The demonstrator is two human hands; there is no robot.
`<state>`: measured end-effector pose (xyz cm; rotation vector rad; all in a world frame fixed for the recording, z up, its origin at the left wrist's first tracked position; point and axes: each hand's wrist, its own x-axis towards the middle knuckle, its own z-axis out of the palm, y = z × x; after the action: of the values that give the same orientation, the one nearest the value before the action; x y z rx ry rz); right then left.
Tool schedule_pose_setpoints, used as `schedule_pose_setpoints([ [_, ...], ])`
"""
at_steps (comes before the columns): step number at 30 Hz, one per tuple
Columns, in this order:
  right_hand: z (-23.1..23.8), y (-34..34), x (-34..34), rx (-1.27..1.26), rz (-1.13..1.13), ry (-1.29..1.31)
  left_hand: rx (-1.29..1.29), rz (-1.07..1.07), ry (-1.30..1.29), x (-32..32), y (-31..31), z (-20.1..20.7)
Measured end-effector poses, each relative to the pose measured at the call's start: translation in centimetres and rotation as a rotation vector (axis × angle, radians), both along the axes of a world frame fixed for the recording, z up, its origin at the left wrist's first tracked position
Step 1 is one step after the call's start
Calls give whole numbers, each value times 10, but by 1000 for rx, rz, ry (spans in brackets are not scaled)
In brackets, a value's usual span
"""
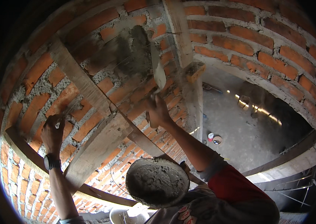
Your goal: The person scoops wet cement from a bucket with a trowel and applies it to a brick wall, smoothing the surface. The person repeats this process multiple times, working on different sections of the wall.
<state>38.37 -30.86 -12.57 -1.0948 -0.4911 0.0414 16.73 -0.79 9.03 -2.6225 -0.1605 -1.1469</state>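
While most of the rough red brick wall [102, 86] shows bare brick and pale joints, only one dark grey patch of wet mortar [133, 46] has been spread on it, high up beside the upright timber post [182, 33]; judging by that, the plastering has barely begun and nearly the whole face is left to cover.

The right hand [158, 112] is closed round the handle of a steel trowel with a pale, narrow blade [158, 69], whose tip reaches up to the lower edge of the wet patch. The left hand [53, 130], with a dark wristwatch [51, 162] on the wrist, is curled against the wall well to the left of the patch, just beside a slanting wooden plank [90, 93]; it seems to pinch something small and pale, but what it is I cannot tell.

Below the patch, close to the person's chest, sits a round pan heaped with grey mortar [157, 182], apparently full, so plenty of material is ready. A second broad plank [98, 149] leans across the bricks to the left of the pan. To the right of the post, an opening looks down on a grey concrete floor [236, 127].
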Motion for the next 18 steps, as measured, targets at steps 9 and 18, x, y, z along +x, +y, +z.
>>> schedule_pose_setpoints([
  [9, 35, 24, 11, -12, 115, -9, -7, 35, -7, -5, 4, -2],
  [18, 25, 31, -5, 102, 115, -108, 4, 15, -22, -2, 0, -2],
])
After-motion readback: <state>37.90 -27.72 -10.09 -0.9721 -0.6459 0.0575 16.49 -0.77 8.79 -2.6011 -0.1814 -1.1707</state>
